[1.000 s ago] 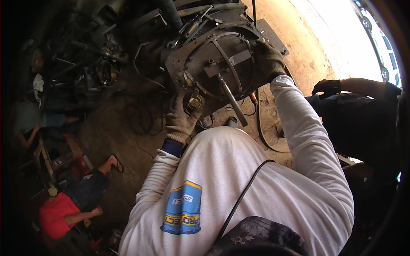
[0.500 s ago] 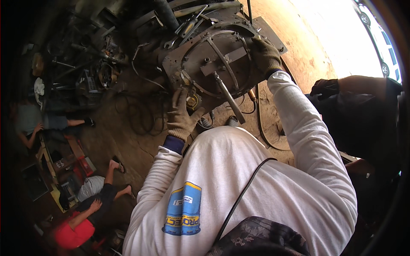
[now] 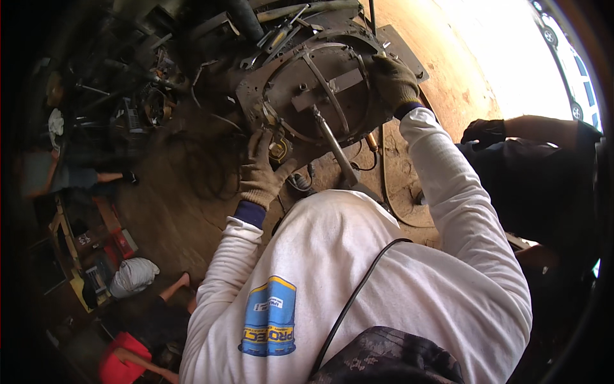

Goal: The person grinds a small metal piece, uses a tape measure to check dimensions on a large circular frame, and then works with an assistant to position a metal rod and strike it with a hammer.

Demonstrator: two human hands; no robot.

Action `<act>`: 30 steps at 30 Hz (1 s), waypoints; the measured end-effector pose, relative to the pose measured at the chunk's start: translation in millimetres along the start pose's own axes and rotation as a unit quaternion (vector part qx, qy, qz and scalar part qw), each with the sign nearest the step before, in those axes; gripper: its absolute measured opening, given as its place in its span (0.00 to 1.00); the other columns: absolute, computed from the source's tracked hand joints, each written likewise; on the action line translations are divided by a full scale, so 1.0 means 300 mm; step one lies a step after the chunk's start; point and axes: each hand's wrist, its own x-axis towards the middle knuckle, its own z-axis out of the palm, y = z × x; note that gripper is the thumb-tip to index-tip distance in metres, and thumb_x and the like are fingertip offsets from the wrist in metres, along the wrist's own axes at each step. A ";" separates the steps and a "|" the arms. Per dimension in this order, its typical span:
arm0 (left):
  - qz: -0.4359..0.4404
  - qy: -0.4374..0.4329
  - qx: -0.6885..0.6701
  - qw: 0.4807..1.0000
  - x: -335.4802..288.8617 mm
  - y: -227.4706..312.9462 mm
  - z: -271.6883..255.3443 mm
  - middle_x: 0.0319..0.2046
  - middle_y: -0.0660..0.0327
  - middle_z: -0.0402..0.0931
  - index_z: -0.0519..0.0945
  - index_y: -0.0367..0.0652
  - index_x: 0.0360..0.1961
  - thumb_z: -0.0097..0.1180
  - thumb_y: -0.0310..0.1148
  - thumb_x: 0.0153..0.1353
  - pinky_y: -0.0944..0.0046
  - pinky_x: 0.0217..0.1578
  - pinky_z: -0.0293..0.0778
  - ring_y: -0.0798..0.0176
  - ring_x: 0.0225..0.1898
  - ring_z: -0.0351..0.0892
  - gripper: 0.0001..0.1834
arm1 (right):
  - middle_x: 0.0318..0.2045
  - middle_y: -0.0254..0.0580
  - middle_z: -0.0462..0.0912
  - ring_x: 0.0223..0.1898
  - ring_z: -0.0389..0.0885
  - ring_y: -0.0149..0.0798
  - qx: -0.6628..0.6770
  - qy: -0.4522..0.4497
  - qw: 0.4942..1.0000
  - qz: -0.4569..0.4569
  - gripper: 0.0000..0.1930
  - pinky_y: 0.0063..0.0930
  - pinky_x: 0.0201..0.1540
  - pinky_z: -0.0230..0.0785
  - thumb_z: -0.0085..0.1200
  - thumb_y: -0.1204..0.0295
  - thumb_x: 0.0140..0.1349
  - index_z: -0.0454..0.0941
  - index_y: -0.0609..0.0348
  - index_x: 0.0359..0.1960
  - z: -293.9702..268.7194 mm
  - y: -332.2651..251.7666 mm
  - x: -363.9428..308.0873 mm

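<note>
A big round rusty metal housing [image 3: 320,77] stands in front of me, with a steel shaft [image 3: 334,148] sticking out of its middle toward my chest. My gloved left hand [image 3: 262,169] grips its lower left rim beside a small yellowish round part [image 3: 279,150]. At the housing's right rim, my gloved right hand [image 3: 394,79] is closed over the edge. Both sleeves are white. Wrenches [image 3: 276,37] lie on top of the housing.
Another person in dark clothes stands close on the right, their gloved hand [image 3: 483,132] near my right elbow. A dark hose [image 3: 391,192] loops on the ground below the housing. Scrap parts [image 3: 137,102] pile up at the left. People [image 3: 77,178] sit on the floor at far left.
Both hands stay on the housing's rim. The view has shifted a little, and the person sitting at the lower left has moved further down and left.
</note>
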 end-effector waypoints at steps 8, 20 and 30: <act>-0.154 0.071 -0.023 0.985 -0.070 0.038 0.066 0.71 0.44 0.62 0.56 0.42 0.75 0.72 0.37 0.55 0.50 0.68 0.66 0.40 0.69 0.66 0.50 | 0.49 0.45 0.88 0.51 0.85 0.46 0.089 -0.139 0.974 -0.156 0.28 0.36 0.54 0.74 0.51 0.43 0.68 0.84 0.49 0.55 -0.138 -0.148 0.162; -0.262 0.079 -0.060 0.960 -0.085 0.086 0.087 0.63 0.45 0.73 0.58 0.43 0.75 0.70 0.30 0.56 0.54 0.65 0.70 0.45 0.66 0.73 0.47 | 0.52 0.41 0.85 0.52 0.83 0.49 0.075 -0.150 0.884 -0.435 0.17 0.37 0.55 0.74 0.52 0.59 0.70 0.84 0.48 0.54 -0.010 -0.145 0.316; -0.288 0.080 -0.121 0.947 -0.060 0.123 0.077 0.66 0.48 0.71 0.57 0.43 0.75 0.71 0.28 0.57 0.57 0.66 0.68 0.50 0.67 0.71 0.48 | 0.47 0.42 0.88 0.50 0.85 0.42 0.181 -0.238 0.913 -0.278 0.21 0.35 0.55 0.73 0.55 0.50 0.69 0.85 0.47 0.54 0.025 -0.118 0.325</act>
